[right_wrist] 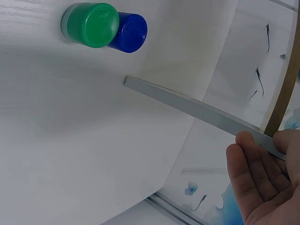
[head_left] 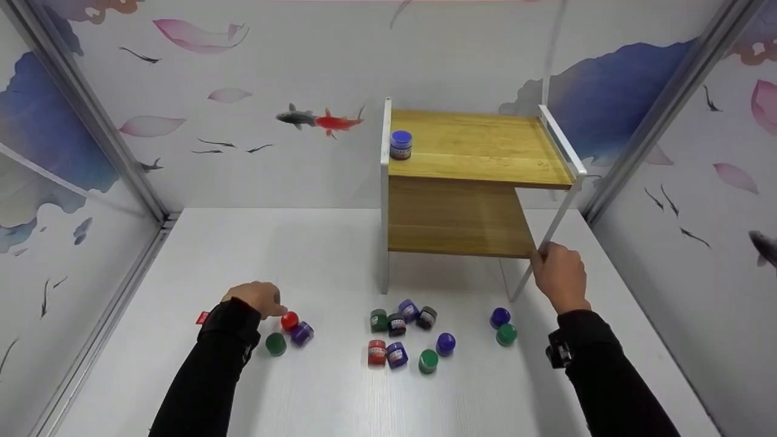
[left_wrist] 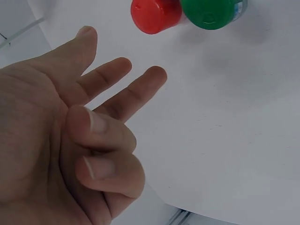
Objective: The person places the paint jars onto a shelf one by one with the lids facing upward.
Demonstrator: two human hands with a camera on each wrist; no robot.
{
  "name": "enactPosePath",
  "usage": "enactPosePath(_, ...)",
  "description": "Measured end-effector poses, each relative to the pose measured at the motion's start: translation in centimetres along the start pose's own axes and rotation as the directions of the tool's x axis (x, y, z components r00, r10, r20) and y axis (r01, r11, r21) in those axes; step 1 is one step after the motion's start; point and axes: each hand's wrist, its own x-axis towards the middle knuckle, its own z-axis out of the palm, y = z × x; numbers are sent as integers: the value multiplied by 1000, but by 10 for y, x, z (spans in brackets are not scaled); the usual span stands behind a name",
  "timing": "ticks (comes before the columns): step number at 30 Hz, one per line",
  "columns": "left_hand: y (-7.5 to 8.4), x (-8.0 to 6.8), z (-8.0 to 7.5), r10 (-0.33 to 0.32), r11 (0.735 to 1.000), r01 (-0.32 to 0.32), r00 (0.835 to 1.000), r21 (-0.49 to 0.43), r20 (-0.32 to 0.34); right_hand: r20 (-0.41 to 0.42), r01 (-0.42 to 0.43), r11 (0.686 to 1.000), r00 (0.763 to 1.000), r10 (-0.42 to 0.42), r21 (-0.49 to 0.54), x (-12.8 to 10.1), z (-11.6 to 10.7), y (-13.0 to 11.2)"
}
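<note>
My left hand hovers over the left of the table, just beside a red-capped paint jar. It holds nothing; in the left wrist view, the thumb and two fingers reach out and the other two bend toward the palm. Near the red cap are a purple jar and a green-capped jar. My right hand grips the right front leg of a two-tier shelf at the lower board's corner, thumb on one side and fingers on the other. A blue-capped jar stands on the top board, at its left.
Several small paint jars lie or stand in front of the shelf. To the right, a blue-capped jar and a green-capped jar touch. Printed wall panels enclose the white table at the back and sides.
</note>
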Motion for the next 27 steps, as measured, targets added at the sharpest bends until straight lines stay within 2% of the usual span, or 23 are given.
enactPosePath(4,-4,-3,9,-75,995,78,996,-65,47,-3,0,1000,1000,0,2,0,0,0)
enactPosePath(9,-3,-8,19,-123,984,130,990,-121,71,-20,20,1000,1000,-19,6,-1,0,-1)
enactPosePath(17,4,-12,31,-139,979,145,989,-146,51,5,-7,1000,1000,7,12,-1,0,-1)
enactPosePath(23,4,-9,37,-121,990,123,992,-68,29,21,-24,1000,999,24,7,0,-1,-1)
enactPosePath(27,1,-2,42,-127,988,131,991,-80,51,25,-28,1000,999,28,6,0,-1,0)
